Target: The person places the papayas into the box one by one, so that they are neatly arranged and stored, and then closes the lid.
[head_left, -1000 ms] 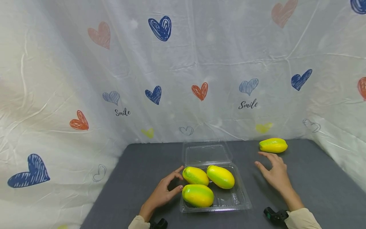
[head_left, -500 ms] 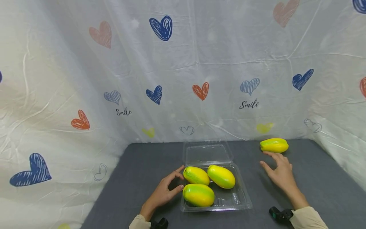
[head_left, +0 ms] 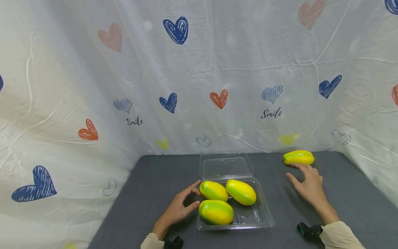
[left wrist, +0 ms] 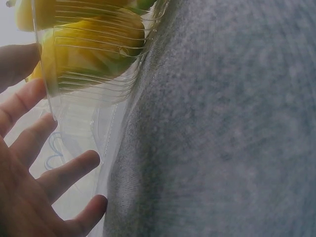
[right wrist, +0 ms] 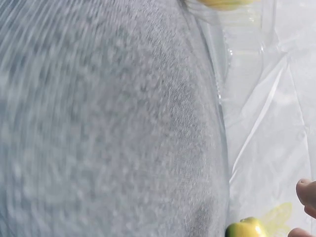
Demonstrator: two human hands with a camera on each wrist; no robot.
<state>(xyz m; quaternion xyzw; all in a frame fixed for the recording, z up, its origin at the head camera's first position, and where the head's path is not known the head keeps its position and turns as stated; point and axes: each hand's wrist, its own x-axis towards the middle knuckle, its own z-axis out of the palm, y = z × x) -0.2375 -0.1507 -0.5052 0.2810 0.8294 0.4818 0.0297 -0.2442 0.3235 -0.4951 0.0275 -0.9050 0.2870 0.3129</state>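
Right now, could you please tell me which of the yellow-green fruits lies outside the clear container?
It is the fruit near the far edge of the table, just beyond the right hand; the other three fruits all lie inside the clear container.

A heart-printed white sheet (head_left: 192, 76) hangs behind a grey table (head_left: 149, 186)

A grey table (head_left: 155, 176) carries a clear container (head_left: 262, 211) and yellow fruit (head_left: 299, 157).

Three fruits (head_left: 216, 212) in the container (head_left: 247, 217)
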